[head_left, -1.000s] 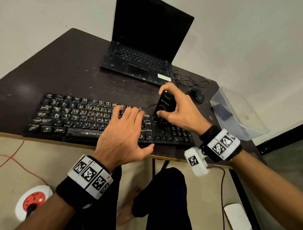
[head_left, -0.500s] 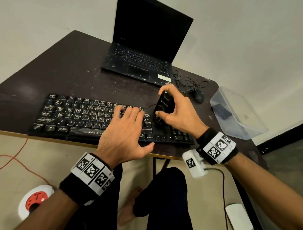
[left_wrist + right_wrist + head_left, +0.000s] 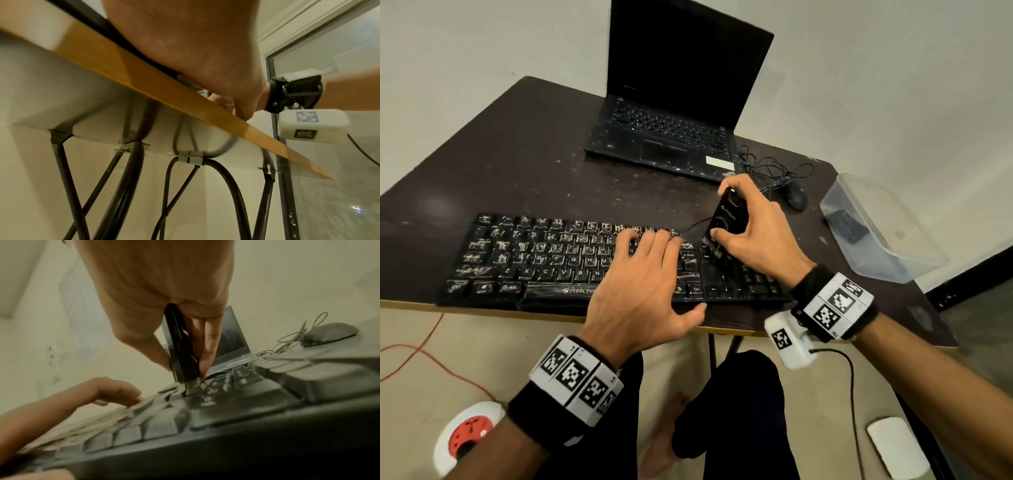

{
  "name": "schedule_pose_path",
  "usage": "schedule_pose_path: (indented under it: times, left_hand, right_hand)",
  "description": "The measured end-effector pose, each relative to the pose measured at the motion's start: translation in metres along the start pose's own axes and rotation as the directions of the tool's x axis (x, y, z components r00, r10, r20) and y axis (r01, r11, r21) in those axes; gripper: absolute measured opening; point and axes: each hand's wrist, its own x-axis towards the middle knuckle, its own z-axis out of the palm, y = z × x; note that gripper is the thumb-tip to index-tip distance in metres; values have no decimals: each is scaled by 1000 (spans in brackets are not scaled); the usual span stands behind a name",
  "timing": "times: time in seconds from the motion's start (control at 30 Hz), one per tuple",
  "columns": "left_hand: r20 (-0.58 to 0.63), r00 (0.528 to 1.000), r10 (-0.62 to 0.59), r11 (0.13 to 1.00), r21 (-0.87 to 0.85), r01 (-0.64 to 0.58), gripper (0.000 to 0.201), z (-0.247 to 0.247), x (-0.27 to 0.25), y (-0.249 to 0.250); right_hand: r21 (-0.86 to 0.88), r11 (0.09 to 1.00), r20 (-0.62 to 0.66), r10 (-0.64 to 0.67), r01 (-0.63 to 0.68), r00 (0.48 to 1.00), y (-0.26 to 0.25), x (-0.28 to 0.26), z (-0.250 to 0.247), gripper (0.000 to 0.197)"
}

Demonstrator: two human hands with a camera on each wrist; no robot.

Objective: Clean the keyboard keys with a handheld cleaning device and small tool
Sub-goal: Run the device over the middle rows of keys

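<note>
- Right hand (image 3: 753, 229) is gripping the black cleaning device (image 3: 727, 216) and pushing its tip onto the keys.
- Left hand (image 3: 643, 284) is lying flat with straight fingers, holding the keyboard (image 3: 544, 260) down.
- Keyboard is sitting along the table's (image 3: 517, 164) near edge.
- It looks like the cleaning step; next, slide the tip to dusty keys.

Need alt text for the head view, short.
Right hand holds a black cleaner upright on the right end of a dusty keyboard; left hand lies flat on its keys. Behind, on the table: open laptop, mouse.
</note>
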Motion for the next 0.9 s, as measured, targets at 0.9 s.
schedule_pose_path:
  times: [0.9]
  left_hand:
    - [307,950,-50,998,-20,59,161,-29,-12,-102]
  right_hand:
    - [17,1000,41,25,-26,999,-10,-24,-3,56]
